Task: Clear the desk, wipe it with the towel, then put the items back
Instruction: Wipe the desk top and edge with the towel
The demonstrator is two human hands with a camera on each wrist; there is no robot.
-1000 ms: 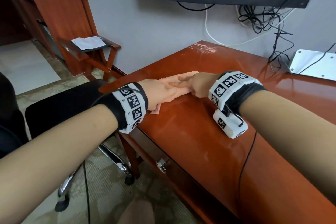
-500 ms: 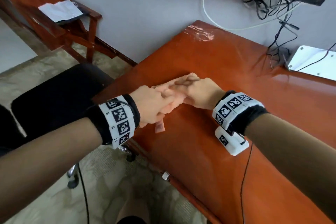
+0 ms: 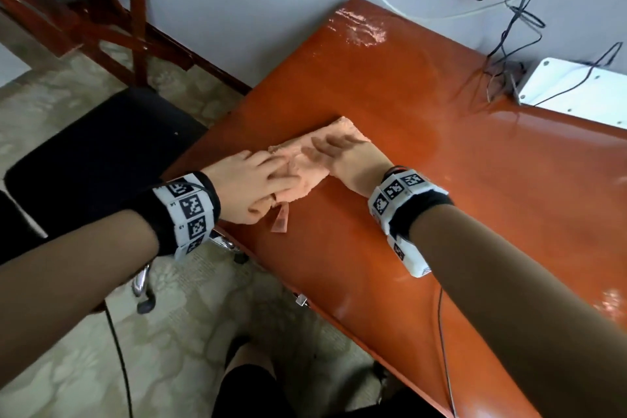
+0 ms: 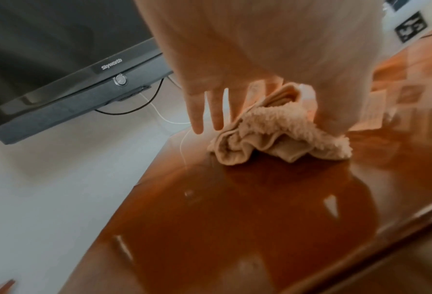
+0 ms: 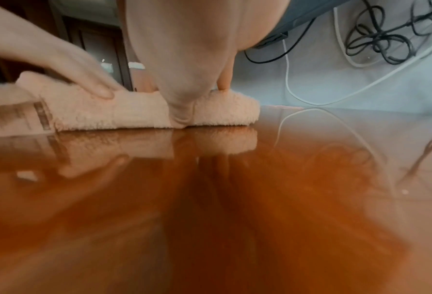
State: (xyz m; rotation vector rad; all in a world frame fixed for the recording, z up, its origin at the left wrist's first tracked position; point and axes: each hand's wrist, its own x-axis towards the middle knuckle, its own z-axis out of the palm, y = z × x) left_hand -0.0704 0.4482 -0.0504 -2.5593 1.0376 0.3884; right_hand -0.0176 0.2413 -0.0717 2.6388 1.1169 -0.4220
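Probably a hotel room: my glossy wooden desk (image 3: 441, 200) sits under a wall-mounted Skyworth TV (image 4: 66, 65), luggage rack (image 3: 78, 7) nearby.

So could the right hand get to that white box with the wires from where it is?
Probably yes. The right hand lies flat on the towel, and only bare desk shows between it and the white box. The wires trail at the box's left side, not across the path.
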